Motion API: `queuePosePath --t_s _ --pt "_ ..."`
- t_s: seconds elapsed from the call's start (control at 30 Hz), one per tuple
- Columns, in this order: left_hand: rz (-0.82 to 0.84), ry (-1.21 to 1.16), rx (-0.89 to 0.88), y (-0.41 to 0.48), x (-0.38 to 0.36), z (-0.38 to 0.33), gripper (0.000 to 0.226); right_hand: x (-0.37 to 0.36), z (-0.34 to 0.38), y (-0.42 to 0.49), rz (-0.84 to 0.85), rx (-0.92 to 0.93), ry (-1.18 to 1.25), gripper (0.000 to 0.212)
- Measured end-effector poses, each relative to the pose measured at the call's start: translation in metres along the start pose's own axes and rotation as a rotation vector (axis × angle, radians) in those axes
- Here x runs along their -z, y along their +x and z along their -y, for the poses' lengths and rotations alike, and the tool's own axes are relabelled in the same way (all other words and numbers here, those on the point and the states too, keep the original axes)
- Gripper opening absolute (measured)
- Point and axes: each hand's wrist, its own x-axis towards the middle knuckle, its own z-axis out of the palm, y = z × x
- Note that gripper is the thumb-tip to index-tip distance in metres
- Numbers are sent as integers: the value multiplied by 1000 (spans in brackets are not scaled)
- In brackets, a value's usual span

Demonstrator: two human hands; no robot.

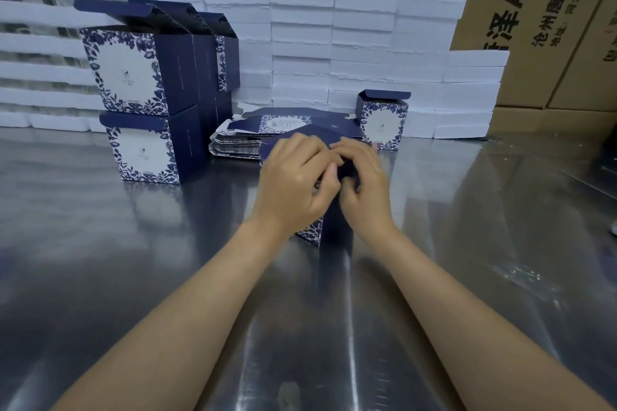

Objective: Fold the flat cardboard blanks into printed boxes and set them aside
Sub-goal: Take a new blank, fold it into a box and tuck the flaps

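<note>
On the steel table, folded boxes stack left of the flat blanks. Just before the blanks, both hands — left, right — pinch a half-formed box, fingers curled on its flaps. Next, probably: tuck them shut.

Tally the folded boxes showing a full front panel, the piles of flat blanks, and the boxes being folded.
Boxes showing a full front panel: 3
Pile of flat blanks: 1
Box being folded: 1
Total: 5
</note>
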Motion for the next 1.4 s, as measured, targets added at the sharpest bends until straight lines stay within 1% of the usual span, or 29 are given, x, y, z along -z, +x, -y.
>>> queuePosePath --t_s 0.17,0.3,0.4,0.53,0.6,0.63,0.7,0.73,0.77,0.83,0.87,0.93,1.0,1.07,1.17,1.23,1.3,1.4 --pt "-18 29 160 -5 2 14 37 -6 5 8 -61 -104 110 45" --pt "-70 52 214 -9 -3 26 35 -5 4 11 -57 -172 191 41" --pt "-104 77 263 -10 -9 34 36 -3 4 11 -40 -176 208 34" --pt "-129 139 416 -16 -10 49 36 -1 5 12 -22 -150 232 21" --pt "-91 126 504 -24 -9 53 39 -1 5 9 -23 -117 227 26" --pt "-51 76 547 -28 -9 53 41 0 3 6 -12 -80 198 27" --pt "59 -123 633 -33 -9 50 43 -2 -3 -5 60 41 69 34" --pt "118 -216 656 -35 -9 47 43 -4 -7 -10 97 83 10 41" --pt "183 -250 645 -36 -9 43 41 -5 -10 -12 98 96 -27 48" --pt "255 -170 568 -36 -14 36 37 -7 -14 -11 -1 51 -22 50" --pt "242 -132 550 -35 -18 31 36 -6 -16 -10 -58 10 8 46" --pt "173 -100 591 -31 -30 20 34 -1 -23 -9 -128 -34 39 36" --pt "102 -101 641 -28 -43 9 32 4 -32 -10 -159 -51 32 28" --pt "47 -124 641 -24 -58 1 30 8 -42 -7 -224 -110 42 22" --pt "10 -143 633 -15 -89 -8 28 13 -60 0 -342 -207 40 24" --pt "25 -131 633 -7 -115 -15 30 18 -75 5 -415 -246 14 26" --pt "73 -134 609 0 -143 -20 34 24 -93 12 -477 -290 -21 31" --pt "171 -178 551 8 -182 -21 47 31 -125 26 -522 -324 -163 34"
